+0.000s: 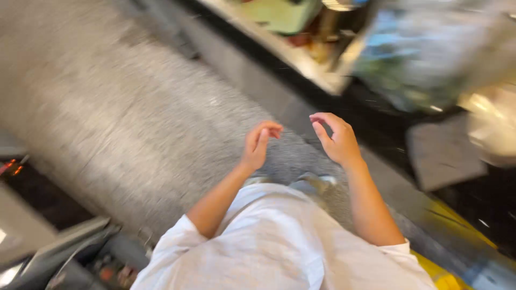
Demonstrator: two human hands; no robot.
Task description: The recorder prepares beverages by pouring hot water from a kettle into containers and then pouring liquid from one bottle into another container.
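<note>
Head view is badly blurred, so I read it with care. I see my left hand [259,144] and right hand [336,140] raised side by side over the grey floor [134,123], close together but not touching. Both have the fingers loosely curled and hold nothing. Beyond the right hand runs a shelf edge [301,62] with a clear plastic bag [430,51] of blurred goods at its far right end. Below the hands sit my white shirt [279,241] and a shoe [314,182].
</note>
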